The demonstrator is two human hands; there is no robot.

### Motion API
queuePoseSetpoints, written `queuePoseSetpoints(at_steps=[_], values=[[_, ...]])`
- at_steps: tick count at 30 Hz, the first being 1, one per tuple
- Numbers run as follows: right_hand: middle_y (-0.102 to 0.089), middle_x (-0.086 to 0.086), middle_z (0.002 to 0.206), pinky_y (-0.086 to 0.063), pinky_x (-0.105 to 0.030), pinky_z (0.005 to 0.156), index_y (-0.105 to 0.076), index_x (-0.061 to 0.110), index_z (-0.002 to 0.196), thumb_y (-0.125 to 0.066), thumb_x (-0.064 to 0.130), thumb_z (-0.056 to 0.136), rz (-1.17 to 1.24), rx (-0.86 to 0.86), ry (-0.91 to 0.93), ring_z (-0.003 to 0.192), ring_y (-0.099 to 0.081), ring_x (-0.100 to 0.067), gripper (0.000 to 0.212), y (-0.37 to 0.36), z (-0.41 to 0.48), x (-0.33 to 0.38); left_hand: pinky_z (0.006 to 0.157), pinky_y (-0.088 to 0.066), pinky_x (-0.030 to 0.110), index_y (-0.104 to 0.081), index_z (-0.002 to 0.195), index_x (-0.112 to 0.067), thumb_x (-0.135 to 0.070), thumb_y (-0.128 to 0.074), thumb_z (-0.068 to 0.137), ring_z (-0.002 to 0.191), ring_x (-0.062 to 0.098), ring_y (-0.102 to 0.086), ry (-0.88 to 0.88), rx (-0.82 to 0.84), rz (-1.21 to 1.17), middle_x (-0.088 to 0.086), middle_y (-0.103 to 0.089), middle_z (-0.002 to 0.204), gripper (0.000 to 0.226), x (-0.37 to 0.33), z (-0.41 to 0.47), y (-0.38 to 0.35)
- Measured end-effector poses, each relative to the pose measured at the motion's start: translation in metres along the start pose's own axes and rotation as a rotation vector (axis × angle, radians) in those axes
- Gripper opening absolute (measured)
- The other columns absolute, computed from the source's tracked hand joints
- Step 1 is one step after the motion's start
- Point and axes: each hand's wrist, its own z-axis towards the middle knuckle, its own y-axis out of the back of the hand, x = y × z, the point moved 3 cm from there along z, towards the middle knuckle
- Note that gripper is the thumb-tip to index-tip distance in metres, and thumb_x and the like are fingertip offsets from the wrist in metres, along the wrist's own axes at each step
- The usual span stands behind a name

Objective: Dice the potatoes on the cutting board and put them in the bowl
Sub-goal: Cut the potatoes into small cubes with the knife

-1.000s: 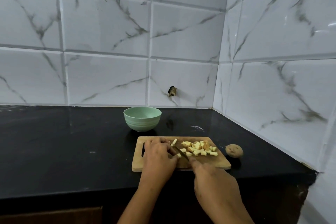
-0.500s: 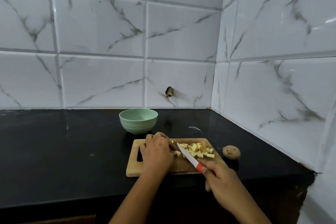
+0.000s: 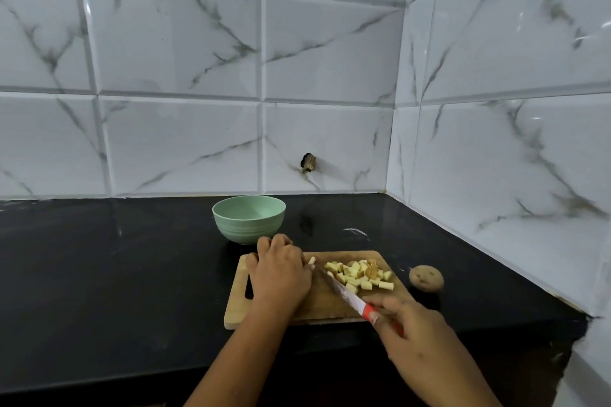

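A wooden cutting board (image 3: 330, 307) lies on the black counter. A pile of pale diced potato pieces (image 3: 358, 275) sits on its far right part. My left hand (image 3: 281, 271) rests fingers-down on the board's left half, pinning a small potato strip (image 3: 311, 261) that pokes out at its fingertips. My right hand (image 3: 420, 337) grips a red-handled knife (image 3: 344, 296); the blade lies low across the board, tip close to the left fingertips. An empty green bowl (image 3: 248, 219) stands just behind the board.
A whole unpeeled potato (image 3: 426, 278) lies on the counter (image 3: 132, 274) right of the board. Tiled walls close the back and right side, meeting in a corner. The counter's front edge runs just below the board.
My right hand has drawn back toward me, exposing the knife's red handle and blade. My left hand stays on the board holding the strip. The view has shifted slightly.
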Motion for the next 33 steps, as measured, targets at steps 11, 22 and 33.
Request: queuePoseSetpoints(at_steps=[11, 22, 33], values=[[-0.058, 0.015, 0.107, -0.043, -0.015, 0.059, -0.041, 0.044, 0.136, -0.030, 0.043, 0.101, -0.247, -0.167, 0.051, 0.080, -0.056, -0.002, 0.037, 0.000, 0.004, 0.004, 0.101, -0.025, 0.037, -0.063, 0.111, -0.031, -0.036, -0.047, 0.092, 0.123, 0.015, -0.029, -0.057, -0.006, -0.035, -0.010, -0.037, 0.133, 0.025, -0.001, -0.010, -0.001], [-0.054, 0.016, 0.092, -0.043, -0.018, 0.054, -0.042, 0.040, 0.136, -0.032, 0.037, 0.102, -0.229, -0.143, 0.038, 0.071, -0.055, -0.003, 0.036, -0.003, 0.007, 0.002, 0.099, -0.020, 0.034, -0.063, 0.101, -0.030, -0.029, -0.047, 0.089, 0.121, 0.011, -0.027, -0.060, -0.070, -0.083, -0.015, -0.037, 0.130, 0.020, 0.005, -0.030, 0.004], [-0.056, 0.017, 0.121, -0.039, -0.011, 0.062, -0.040, 0.042, 0.138, -0.034, 0.040, 0.101, -0.167, -0.074, 0.131, 0.080, -0.044, 0.002, 0.038, -0.013, -0.006, 0.019, 0.100, -0.022, 0.037, -0.065, 0.087, -0.031, -0.034, -0.054, 0.081, 0.120, 0.009, -0.027, -0.013, -0.010, -0.159, -0.017, -0.039, 0.124, 0.012, 0.014, -0.041, 0.009]])
